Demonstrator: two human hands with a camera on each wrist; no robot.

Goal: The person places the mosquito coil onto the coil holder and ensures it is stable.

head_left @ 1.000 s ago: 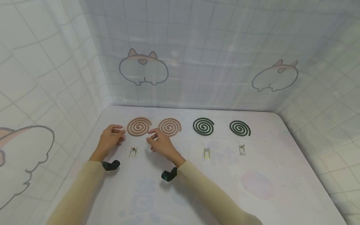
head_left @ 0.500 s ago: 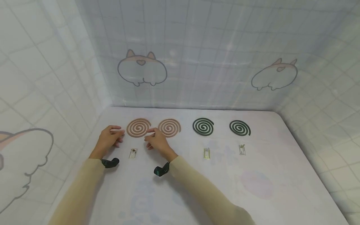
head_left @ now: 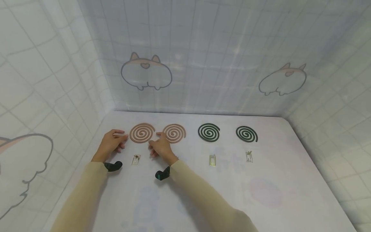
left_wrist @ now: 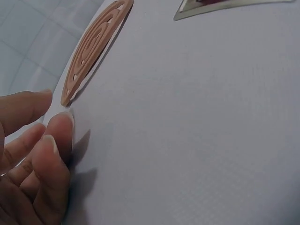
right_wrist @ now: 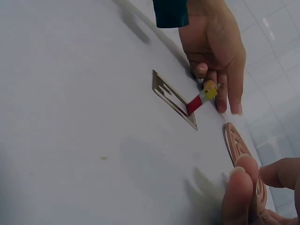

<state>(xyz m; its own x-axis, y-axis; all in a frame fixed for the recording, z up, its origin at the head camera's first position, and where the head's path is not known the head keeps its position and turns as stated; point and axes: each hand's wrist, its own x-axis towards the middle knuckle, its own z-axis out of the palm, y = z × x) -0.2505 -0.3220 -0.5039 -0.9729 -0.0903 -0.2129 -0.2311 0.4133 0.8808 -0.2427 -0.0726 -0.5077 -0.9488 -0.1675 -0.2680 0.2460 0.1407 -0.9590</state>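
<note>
Two brown mosquito coils lie flat side by side, the left one (head_left: 141,132) and the right one (head_left: 174,133). My left hand (head_left: 111,143) is just left of the left coil, fingers loosely bent around nothing; the left wrist view has its fingertips close to the coil's edge. At the same coil's lower right is my right hand (head_left: 162,146), index finger stretched out and thumb near the rim. Whether it touches the coil I cannot tell; the fingers overlap the coil (right_wrist: 236,140) in the right wrist view. Between my wrists lies a small metal coil stand (head_left: 136,159) with a red and yellow piece.
Farther right on the white table (head_left: 214,199) lie two dark green mosquito coils, one nearer (head_left: 208,132) and one farther (head_left: 246,133). Below them are a yellowish stand (head_left: 213,160) and a silvery stand (head_left: 249,157). A tile-patterned curtain (head_left: 214,64) surrounds the table's back and sides.
My right hand has shifted slightly left, and its index finger has straightened away from the thumb. The left hand stays almost where it was. The coils look unmoved.
</note>
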